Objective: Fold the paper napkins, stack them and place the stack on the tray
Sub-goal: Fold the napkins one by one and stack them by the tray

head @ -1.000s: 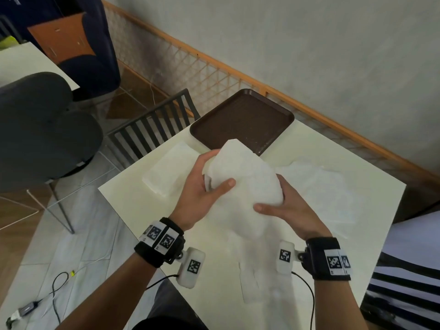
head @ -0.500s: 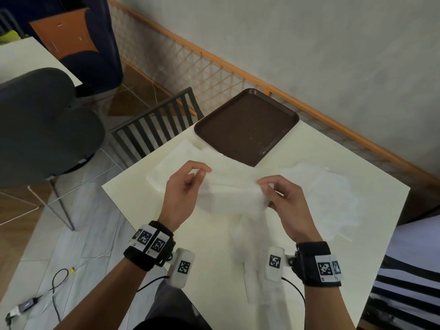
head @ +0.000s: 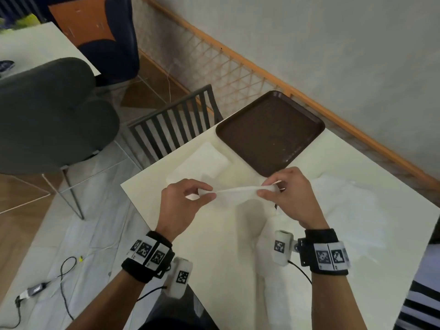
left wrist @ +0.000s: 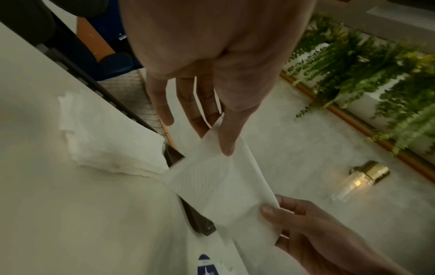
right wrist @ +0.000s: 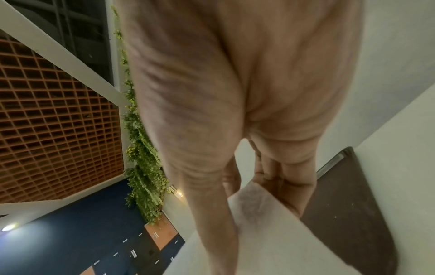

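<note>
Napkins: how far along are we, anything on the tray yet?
Done: a small stack of folded napkins lies on the table beside the tray, which holds nothing. In hand: the left hand and right hand each pinch an end of one napkin, held above the table. Left: loose napkins at the right to fold, then moving the stack onto the tray.

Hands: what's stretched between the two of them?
A white napkin, pinched at one end by the left hand and at the other by the right hand, seen in the head view.
</note>
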`<state>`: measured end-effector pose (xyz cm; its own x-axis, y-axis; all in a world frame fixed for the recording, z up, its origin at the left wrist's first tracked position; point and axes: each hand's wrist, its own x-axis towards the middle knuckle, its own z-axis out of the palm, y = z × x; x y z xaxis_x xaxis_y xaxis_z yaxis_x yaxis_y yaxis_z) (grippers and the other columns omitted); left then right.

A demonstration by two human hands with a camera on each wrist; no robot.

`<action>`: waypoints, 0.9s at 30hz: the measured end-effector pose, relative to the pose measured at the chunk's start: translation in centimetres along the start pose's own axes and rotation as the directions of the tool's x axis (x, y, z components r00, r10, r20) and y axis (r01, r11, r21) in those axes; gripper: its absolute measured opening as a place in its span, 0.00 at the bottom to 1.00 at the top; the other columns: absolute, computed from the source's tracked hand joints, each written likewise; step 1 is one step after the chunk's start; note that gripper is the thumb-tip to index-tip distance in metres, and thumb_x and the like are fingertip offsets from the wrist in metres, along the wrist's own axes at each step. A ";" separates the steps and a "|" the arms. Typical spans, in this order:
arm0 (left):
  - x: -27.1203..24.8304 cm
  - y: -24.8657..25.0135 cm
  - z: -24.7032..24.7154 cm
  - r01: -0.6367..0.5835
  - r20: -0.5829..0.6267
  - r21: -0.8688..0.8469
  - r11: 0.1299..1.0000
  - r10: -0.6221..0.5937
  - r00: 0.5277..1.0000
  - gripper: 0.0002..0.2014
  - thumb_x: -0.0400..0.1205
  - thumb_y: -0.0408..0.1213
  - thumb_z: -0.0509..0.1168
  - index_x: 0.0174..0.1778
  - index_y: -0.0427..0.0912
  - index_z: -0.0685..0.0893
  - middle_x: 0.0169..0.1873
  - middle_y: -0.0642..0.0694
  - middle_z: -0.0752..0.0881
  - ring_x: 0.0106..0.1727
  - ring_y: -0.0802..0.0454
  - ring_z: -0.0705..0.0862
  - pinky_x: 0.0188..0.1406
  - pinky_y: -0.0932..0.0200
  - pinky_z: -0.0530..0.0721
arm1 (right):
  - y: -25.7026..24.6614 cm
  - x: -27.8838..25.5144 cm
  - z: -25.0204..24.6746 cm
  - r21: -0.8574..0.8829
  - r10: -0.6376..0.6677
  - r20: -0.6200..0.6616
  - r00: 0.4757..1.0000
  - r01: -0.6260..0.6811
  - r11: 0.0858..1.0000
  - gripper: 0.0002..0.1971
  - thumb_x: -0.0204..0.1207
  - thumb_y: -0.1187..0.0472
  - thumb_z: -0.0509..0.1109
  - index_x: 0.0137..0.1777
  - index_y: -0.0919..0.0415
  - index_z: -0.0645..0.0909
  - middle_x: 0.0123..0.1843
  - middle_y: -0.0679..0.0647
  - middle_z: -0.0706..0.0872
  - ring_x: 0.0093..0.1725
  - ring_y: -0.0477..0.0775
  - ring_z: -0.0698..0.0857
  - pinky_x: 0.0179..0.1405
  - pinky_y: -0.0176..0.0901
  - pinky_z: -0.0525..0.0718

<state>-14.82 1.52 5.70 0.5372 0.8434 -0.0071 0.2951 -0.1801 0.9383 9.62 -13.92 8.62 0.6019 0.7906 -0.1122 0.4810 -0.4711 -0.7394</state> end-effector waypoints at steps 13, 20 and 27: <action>7.8 -7.0 -2.7 0.201 -0.187 0.129 0.971 -0.175 0.967 0.11 0.88 0.42 0.73 0.58 0.52 0.76 0.30 0.52 0.88 0.37 0.49 0.85 0.41 0.51 0.81 | -4.0 17.8 12.4 0.029 0.012 0.005 1.000 -0.012 1.000 0.12 0.83 0.56 0.82 0.63 0.53 0.87 0.54 0.47 0.93 0.59 0.50 0.89 0.60 0.39 0.83; 9.6 -10.3 -2.0 0.215 -0.115 0.383 0.898 -0.185 0.976 0.11 0.89 0.38 0.69 0.61 0.50 0.73 0.35 0.48 0.87 0.42 0.41 0.87 0.50 0.36 0.89 | -2.7 20.7 18.3 -0.073 0.112 -0.003 0.994 -0.112 0.991 0.08 0.87 0.61 0.77 0.62 0.54 0.83 0.65 0.63 0.89 0.58 0.56 0.79 0.66 0.52 0.82; 7.7 -9.9 -1.1 0.072 -0.145 0.609 0.790 0.022 0.989 0.16 0.83 0.39 0.75 0.63 0.46 0.80 0.57 0.45 0.80 0.57 0.43 0.78 0.55 0.45 0.83 | -4.1 16.2 15.2 -0.092 -0.026 -0.118 0.993 0.016 0.996 0.13 0.88 0.52 0.75 0.68 0.54 0.82 0.63 0.54 0.88 0.62 0.55 0.83 0.62 0.55 0.84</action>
<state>-14.43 10.36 -3.30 0.4231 0.9039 0.0636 0.7530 -0.3897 0.5302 7.75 6.78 -0.27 0.6597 0.7514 -0.0137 0.5467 -0.4924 -0.6772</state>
